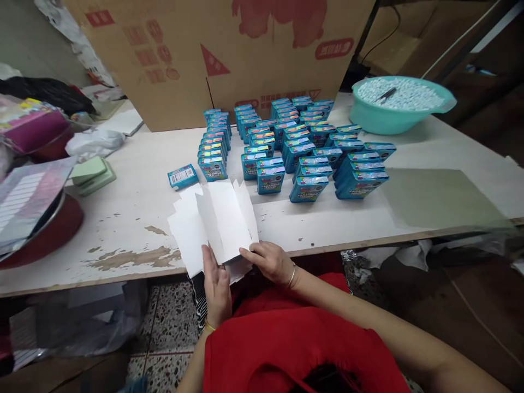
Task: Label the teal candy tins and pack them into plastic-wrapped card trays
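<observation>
A partly folded white carton blank (229, 218) is tilted up at the table's near edge, its plain side facing me and its side flaps raised. My right hand (272, 263) pinches its lower right corner between thumb and fingers. At the lower left corner, my left hand (218, 286) has its fingers straight along the edge, with the thumb close by, gripping it. More flat white blanks (186, 232) lie fanned out beneath and to the left. Just beyond them a single blue caramel box (183, 177) lies on its side.
Rows of upright blue caramel boxes (309, 188) stand across the table (135, 218). Behind them rises a big cardboard box (184, 60). A turquoise basin (376, 117) of wrapped candies is at back right. Leftward are a green stapler-like object (93, 176) and a red bowl (61, 229).
</observation>
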`<action>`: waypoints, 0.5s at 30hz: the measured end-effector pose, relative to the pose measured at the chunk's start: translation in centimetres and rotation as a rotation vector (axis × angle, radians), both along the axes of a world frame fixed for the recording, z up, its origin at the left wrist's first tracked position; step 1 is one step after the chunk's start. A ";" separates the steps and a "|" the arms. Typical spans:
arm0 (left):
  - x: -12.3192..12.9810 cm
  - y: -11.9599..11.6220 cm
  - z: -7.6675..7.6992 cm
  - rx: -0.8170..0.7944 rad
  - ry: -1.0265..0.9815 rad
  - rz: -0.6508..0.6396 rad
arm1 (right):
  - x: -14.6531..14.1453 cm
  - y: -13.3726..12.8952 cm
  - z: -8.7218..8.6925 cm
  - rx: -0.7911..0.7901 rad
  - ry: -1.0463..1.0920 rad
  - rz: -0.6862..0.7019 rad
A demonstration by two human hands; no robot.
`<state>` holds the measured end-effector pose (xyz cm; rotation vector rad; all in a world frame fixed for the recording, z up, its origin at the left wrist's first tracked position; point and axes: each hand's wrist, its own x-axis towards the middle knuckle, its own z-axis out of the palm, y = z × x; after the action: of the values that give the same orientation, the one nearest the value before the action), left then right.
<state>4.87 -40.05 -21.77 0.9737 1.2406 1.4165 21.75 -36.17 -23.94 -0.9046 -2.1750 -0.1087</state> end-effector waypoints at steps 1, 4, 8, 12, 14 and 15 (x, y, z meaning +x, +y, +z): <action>-0.1 0.0 0.0 -0.014 0.019 -0.038 | -0.1 0.1 -0.1 -0.007 0.029 0.001; -0.9 0.7 -0.2 -0.104 0.113 -0.057 | -0.7 0.3 -0.5 -0.038 0.097 -0.030; -1.1 2.0 -0.3 -0.127 0.230 0.066 | -1.2 0.3 -1.3 -0.037 0.137 -0.059; -0.2 2.8 -0.1 -0.093 0.313 0.189 | -1.3 0.1 -1.6 -0.013 0.090 -0.008; 0.1 3.0 0.1 -0.092 0.390 0.210 | -1.4 -0.2 -1.7 -0.035 0.059 -0.007; 0.2 3.2 0.1 -0.092 0.434 0.215 | -1.6 -0.3 -1.8 -0.046 0.045 -0.020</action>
<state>5.09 -36.89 -21.66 1.1486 1.7580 1.3345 20.19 -36.45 -25.72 -0.9462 -2.1352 -0.0480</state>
